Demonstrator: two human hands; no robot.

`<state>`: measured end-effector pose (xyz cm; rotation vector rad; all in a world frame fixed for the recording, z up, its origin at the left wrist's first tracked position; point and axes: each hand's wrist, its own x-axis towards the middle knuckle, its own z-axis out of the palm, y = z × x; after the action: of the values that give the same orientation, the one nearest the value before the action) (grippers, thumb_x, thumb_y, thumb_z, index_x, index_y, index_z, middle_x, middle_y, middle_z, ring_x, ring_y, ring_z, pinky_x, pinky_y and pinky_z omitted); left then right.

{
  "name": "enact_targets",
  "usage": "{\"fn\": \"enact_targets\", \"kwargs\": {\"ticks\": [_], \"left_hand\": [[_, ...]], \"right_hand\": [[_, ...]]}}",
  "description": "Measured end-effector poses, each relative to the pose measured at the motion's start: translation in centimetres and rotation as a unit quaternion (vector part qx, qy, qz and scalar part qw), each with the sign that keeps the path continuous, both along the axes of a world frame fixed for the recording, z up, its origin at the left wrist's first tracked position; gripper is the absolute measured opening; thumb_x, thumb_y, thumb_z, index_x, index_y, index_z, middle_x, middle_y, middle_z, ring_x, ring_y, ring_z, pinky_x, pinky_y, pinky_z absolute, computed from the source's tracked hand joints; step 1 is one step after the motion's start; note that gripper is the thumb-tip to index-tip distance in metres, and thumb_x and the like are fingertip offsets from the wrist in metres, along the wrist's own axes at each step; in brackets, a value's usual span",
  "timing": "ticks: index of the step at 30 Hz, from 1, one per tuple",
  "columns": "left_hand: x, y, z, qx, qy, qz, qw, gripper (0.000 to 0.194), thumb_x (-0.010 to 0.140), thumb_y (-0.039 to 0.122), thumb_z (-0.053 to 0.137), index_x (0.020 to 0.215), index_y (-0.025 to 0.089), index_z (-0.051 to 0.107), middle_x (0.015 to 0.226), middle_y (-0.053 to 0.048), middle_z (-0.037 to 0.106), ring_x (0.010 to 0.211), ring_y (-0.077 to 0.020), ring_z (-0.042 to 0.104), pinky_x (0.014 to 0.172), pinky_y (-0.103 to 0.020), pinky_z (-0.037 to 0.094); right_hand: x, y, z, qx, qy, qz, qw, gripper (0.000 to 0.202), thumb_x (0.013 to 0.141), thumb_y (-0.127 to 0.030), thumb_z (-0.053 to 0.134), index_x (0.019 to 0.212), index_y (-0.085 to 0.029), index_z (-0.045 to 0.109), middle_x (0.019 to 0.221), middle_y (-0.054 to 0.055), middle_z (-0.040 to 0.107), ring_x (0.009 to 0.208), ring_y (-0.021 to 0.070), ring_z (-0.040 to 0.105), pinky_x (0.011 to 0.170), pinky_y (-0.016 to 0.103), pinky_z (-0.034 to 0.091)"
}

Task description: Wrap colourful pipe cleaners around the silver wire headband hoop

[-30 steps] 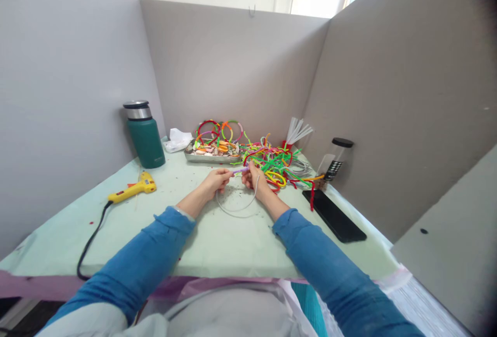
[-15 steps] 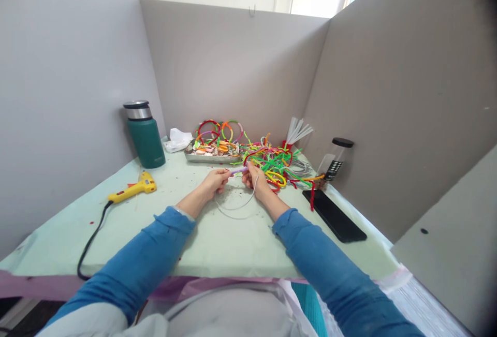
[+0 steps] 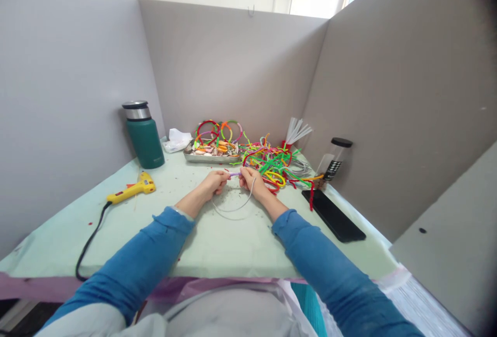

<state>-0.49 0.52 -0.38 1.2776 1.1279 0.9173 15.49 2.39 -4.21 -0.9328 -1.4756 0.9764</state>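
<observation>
Letting pale wire (image 3: 250, 195) loop below fingertips (image 3: 225, 174); pinching purple stretch (image 3: 235, 174) between left hand (image 3: 212, 184) and right hand (image 3: 252, 181), seemingly for tension; with glue gun (image 3: 134, 189) left of fingertips, coloured strands (image 3: 277, 162) and metal tray (image 3: 212, 159) beyond, likely for reach.

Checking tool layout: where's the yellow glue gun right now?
In the head view, the yellow glue gun lies on the left side of the table, nearer the camera than the green bottle and left of the left hand.
</observation>
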Motion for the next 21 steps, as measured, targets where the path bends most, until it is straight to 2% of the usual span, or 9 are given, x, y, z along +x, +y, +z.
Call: {"fn": "enact_targets", "kwargs": {"ticks": [10, 13, 15, 17, 19, 21], "left_hand": [[0.0, 0.2, -0.3, 0.019, -0.013, 0.001, 1.0, 0.02, 0.08, 0.033, 0.063, 0.079, 0.015, 0.054, 0.047, 0.01, 0.029, 0.034, -0.0028, 0.019, 0.036, -0.019, 0.014], [-0.1, 0.4, -0.4, 0.017, -0.01, 0.0, 1.0, 0.024, 0.078, 0.036, 0.066, 0.081, 0.014, 0.056, 0.048, 0.01, 0.029, 0.034, -0.0025, 0.02, 0.036, -0.02, 0.014], [-0.2, 0.4, -0.4, 0.019, -0.007, -0.003, 1.0, 0.026, 0.077, 0.037, 0.067, 0.081, 0.014, 0.057, 0.048, 0.01, 0.029, 0.035, -0.0026, 0.02, 0.036, -0.02, 0.014], [-0.2, 0.5, -0.5, 0.023, -0.006, -0.009, 1.0, 0.025, 0.077, 0.037, 0.067, 0.081, 0.014, 0.057, 0.049, 0.01, 0.03, 0.035, -0.0026, 0.02, 0.036, -0.02, 0.014], [-0.2, 0.4, -0.5, 0.025, -0.003, -0.013, 1.0, 0.024, 0.077, 0.036, 0.066, 0.081, 0.014, 0.057, 0.049, 0.01, 0.029, 0.035, -0.0027, 0.02, 0.036, -0.02, 0.015], [-0.2, 0.3, -0.4, 0.021, 0.001, -0.014, 1.0, 0.023, 0.078, 0.035, 0.066, 0.081, 0.014, 0.058, 0.049, 0.01, 0.029, 0.035, -0.0028, 0.019, 0.036, -0.02, 0.015]], "right_hand": [[0.2, 0.2, 0.1, 0.02, 0.011, -0.039, 0.999, 0.049, 0.082, -0.065, 0.042, 0.065, -0.02, 0.048, 0.048, -0.001, 0.054, 0.037, 0.0092, 0.039, 0.039, 0.023, 0.028], [0.7, 0.9, 0.0, 0.019, 0.012, -0.061, 0.998, 0.046, 0.084, -0.063, 0.04, 0.07, -0.02, 0.049, 0.049, -0.002, 0.054, 0.038, 0.0106, 0.04, 0.041, 0.024, 0.031], [1.5, 1.3, 0.1, 0.027, 0.003, -0.109, 0.994, 0.041, 0.086, -0.058, 0.038, 0.074, -0.02, 0.052, 0.052, -0.001, 0.055, 0.042, 0.0123, 0.044, 0.045, 0.024, 0.035], [2.5, 1.5, 0.3, 0.05, -0.045, -0.188, 0.98, 0.036, 0.088, -0.05, 0.038, 0.077, -0.02, 0.055, 0.058, 0.0, 0.06, 0.051, 0.0141, 0.051, 0.054, 0.025, 0.04], [3.4, 1.2, 0.7, 0.066, -0.132, -0.274, 0.95, 0.031, 0.09, -0.043, 0.038, 0.083, -0.019, 0.058, 0.067, 0.002, 0.065, 0.062, 0.0162, 0.057, 0.062, 0.026, 0.042], [4.2, 0.7, 1.2, 0.064, -0.242, -0.33, 0.91, 0.028, 0.091, -0.04, 0.04, 0.09, -0.02, 0.061, 0.078, 0.004, 0.068, 0.073, 0.0183, 0.061, 0.068, 0.028, 0.042]]}}
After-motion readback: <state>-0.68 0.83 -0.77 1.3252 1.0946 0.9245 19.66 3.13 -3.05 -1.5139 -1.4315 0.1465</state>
